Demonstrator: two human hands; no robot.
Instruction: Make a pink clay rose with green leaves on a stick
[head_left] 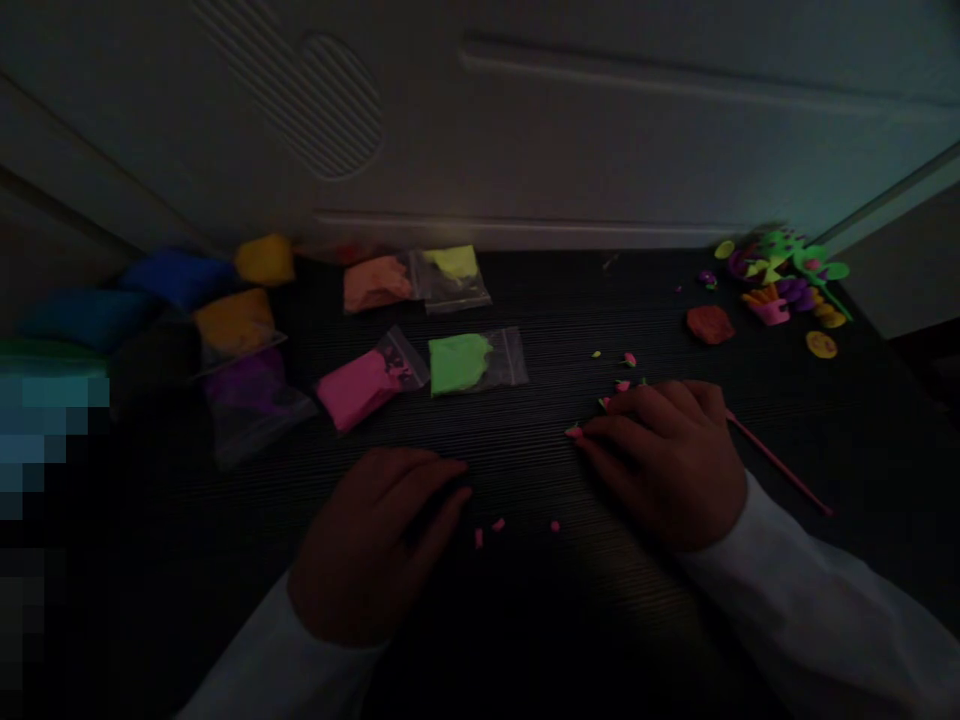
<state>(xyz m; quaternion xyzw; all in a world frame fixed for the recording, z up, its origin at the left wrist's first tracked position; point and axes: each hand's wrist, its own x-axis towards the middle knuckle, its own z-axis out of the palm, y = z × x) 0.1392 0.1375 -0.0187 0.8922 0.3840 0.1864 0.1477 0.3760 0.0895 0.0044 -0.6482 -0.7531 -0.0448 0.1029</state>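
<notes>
pink-green bud (574, 433) pinched by right hand (667, 460), right of centre on counter (525, 620) | left hand (379, 545) loosely curled, thumb apart, nothing seen held | farther buds (630, 359) seemingly formed | pink bits (499, 524) near, apparently left unworked

Open lane between right hand's (664, 465) grip on pink-green piece (573, 433) and left hand (379, 545). Loose pink bits (499, 524) obstruct path nearer body, left of grip. More pink-green buds (630, 359) crowd just beyond grip. Green bag (459, 364) blocks farther left; gap separates it from grip. Right of grip, pink stick (780, 463) slants across.
</notes>
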